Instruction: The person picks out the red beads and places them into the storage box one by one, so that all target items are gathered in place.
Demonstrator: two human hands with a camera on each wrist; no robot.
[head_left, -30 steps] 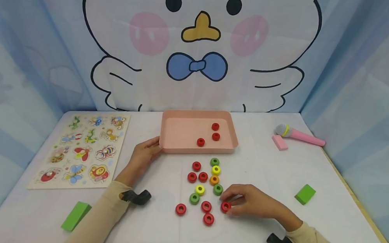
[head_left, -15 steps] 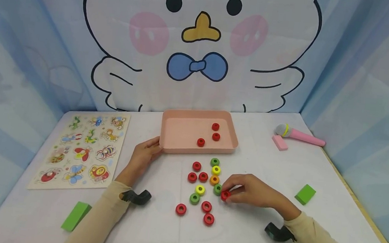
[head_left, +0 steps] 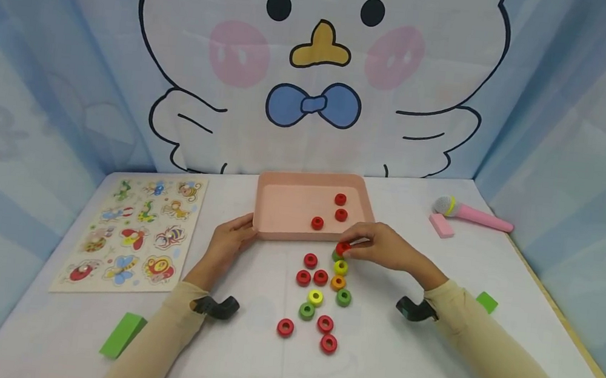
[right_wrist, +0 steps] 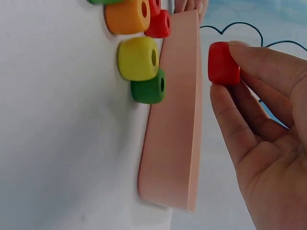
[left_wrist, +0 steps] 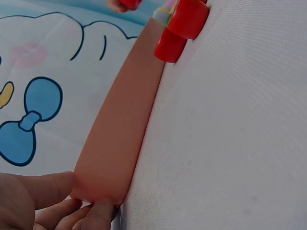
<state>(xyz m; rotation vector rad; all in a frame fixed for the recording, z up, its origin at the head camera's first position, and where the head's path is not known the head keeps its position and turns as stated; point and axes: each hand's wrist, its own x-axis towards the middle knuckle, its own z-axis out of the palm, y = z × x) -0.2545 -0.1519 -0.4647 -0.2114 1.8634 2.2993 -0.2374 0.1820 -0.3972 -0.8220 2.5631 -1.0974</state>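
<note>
My right hand [head_left: 385, 246] pinches a red bead [right_wrist: 223, 63] with a hole through it, between thumb and fingertips. In the right wrist view the bead is off the table, near the rim of a shallow pink tray [head_left: 285, 207]. Three red beads [head_left: 341, 215] lie in the tray. My left hand [head_left: 225, 247] grips the tray's near left corner, thumb and fingers on its wall in the left wrist view. In front of the tray lie several loose beads: red [head_left: 285, 328], yellow [head_left: 315, 298], orange [head_left: 338, 283] and green [head_left: 343, 297].
An insect picture board [head_left: 131, 236] lies at the left, with a green block [head_left: 123, 336] nearer me. Toward the back right are a toy microphone [head_left: 476, 215] and a pink block [head_left: 441, 225]. Another green block [head_left: 487, 302] is partly behind my right sleeve.
My right hand has carried the red bead from the table beside the loose beads forward to the tray's near edge. The left hand stays at the tray corner; the head view shifts slightly.
</note>
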